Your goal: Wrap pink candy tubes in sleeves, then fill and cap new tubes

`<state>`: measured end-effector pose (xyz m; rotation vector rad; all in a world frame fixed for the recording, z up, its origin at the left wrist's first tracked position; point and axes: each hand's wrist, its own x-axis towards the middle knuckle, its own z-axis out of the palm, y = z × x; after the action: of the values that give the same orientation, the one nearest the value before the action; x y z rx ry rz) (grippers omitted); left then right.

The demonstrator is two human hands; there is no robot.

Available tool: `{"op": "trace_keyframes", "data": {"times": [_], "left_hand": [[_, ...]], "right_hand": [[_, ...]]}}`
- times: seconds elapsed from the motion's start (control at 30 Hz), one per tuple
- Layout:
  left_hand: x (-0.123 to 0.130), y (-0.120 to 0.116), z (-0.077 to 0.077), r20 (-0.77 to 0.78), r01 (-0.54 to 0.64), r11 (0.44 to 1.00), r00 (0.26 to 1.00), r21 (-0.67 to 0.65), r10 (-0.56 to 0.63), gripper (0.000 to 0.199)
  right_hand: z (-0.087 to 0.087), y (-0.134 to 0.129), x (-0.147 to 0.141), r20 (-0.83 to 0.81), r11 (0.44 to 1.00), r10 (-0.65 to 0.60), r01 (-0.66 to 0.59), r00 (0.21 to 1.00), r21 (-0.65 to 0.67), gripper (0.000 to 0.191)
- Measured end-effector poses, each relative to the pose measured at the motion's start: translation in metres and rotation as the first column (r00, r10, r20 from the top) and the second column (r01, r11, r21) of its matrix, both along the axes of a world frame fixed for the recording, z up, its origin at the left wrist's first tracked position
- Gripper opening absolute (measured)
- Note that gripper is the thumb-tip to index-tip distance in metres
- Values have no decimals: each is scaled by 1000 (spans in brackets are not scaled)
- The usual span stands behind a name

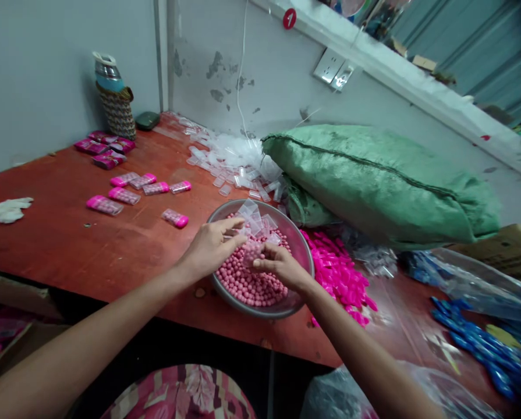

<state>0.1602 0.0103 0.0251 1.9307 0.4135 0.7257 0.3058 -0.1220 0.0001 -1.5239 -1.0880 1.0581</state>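
Observation:
A metal bowl (304, 256) full of small pink balls (238, 279) stands near the table's front edge. Clear plastic cases (252, 216) lie on the balls at the far side. Over the left part of the bowl is my left hand (214, 244), its fingers stretched out and apart near the cases. My right hand (282, 265) pinches a clear plastic case (254, 254) just above the balls, and pink shows in or through it. Motion blur hides how full this case is.
Filled cases with pink caps (123, 195) lie left on the red table (68, 238), with pink packets (107, 158) and a bottle (112, 93) behind. Clear pieces (234, 157) are heaped at the back. Pink caps (339, 273) and a green sack (374, 180) sit right.

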Motion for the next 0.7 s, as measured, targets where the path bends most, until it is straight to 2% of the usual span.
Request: {"op": "trace_keyframes", "data": {"times": [0.03,0.07,0.17,0.27,0.37,0.47,0.53,0.6,0.7], "left_hand": [[1,-3,-1,-13,38,999,999,-11,-38,38],[3,-6,-3,-22,82,996,996,-19,-82,36],[13,-15,-9,-3,198,978,980,-63,-198,20],[22,-21,-14,48,299,915,954,-272,-297,17],[26,-25,-16,96,334,753,935,-567,-342,20],[26,-27,-16,111,311,624,935,-717,-338,22],[25,-29,-14,116,314,587,930,-747,-349,24],[24,-30,-12,112,319,573,924,-755,-366,26],[23,-31,-10,80,308,582,920,-753,-383,26]], "right_hand": [[3,-3,-2,-165,998,-54,58,985,17,18],[5,-6,-5,-258,994,-97,106,961,23,22],[8,-12,-11,-322,977,-182,208,929,50,25],[8,-19,-8,-167,966,-218,237,962,105,22],[11,-28,2,63,947,-276,260,959,191,26],[22,-40,11,196,941,-294,248,936,231,28],[33,-55,16,272,944,-303,248,913,217,24],[40,-76,24,341,943,-328,284,881,174,18],[34,-121,38,476,938,-295,347,829,-24,16]]}}
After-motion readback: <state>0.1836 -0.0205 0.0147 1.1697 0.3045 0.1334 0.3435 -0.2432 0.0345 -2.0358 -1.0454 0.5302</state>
